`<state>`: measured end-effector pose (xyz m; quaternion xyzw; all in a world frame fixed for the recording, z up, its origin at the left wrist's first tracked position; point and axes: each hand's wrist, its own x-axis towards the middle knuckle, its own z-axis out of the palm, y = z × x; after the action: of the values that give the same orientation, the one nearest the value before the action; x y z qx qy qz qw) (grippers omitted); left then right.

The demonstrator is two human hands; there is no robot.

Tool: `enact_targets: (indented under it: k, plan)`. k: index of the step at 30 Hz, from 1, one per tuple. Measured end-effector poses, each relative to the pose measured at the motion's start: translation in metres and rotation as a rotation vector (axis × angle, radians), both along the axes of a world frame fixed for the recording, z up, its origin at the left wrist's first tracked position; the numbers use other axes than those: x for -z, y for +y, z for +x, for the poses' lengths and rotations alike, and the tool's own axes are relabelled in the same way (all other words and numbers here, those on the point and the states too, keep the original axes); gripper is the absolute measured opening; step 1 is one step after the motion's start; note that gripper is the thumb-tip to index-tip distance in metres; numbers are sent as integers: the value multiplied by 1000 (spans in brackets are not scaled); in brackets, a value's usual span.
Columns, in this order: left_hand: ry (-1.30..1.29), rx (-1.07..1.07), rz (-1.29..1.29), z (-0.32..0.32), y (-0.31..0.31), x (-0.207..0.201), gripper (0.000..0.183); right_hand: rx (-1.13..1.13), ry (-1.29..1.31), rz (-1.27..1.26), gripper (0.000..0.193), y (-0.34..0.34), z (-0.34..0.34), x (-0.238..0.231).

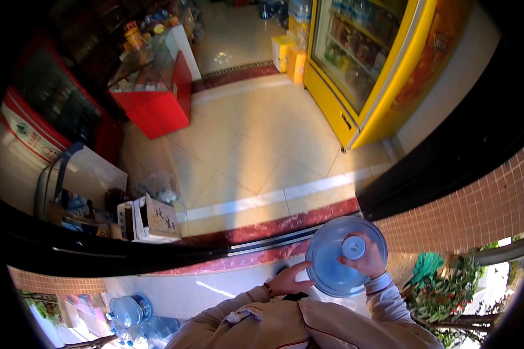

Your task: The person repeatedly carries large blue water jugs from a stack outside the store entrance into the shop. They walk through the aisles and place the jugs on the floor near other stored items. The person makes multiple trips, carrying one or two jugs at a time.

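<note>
A big clear blue water jug (pixel 325 264) with a white cap is in front of my body, seen from above. My right hand (pixel 371 260) is closed round its neck, just under the cap. At the jug's left side is my left hand (pixel 288 280), its fingers stretched out and apart. Its fingertips reach the jug's edge; I cannot tell whether they press on it.
Ahead lies a doorway with a red stone sill (pixel 256 235) and metal track. A yellow drinks fridge (pixel 355 125) stands inside at right, a red counter (pixel 157 107) at left. White boxes (pixel 157 220) sit by the left jamb. More jugs (pixel 128 311) are at lower left, plants (pixel 445 288) at right.
</note>
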<state>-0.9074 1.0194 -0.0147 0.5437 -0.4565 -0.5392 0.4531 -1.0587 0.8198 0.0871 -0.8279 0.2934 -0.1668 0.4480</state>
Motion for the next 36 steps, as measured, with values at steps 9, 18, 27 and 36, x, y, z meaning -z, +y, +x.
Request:
enact_targets:
  k: [9, 18, 27, 36]
  plan:
    - [-234, -127, 17, 121, -67, -44, 34, -3, -203, -82, 51, -108, 94, -81]
    - [-191, -319, 131, 244, -211, -40, 41, -107, -245, -99, 53, -246, 241, -56]
    - [-317, -496, 324, 422, -289, -74, 39, -225, -272, 73, 55, -362, 426, -62]
    - [-322, -764, 381, 621, -270, 9, 36, -310, -196, 39, 55, -461, 655, -52]
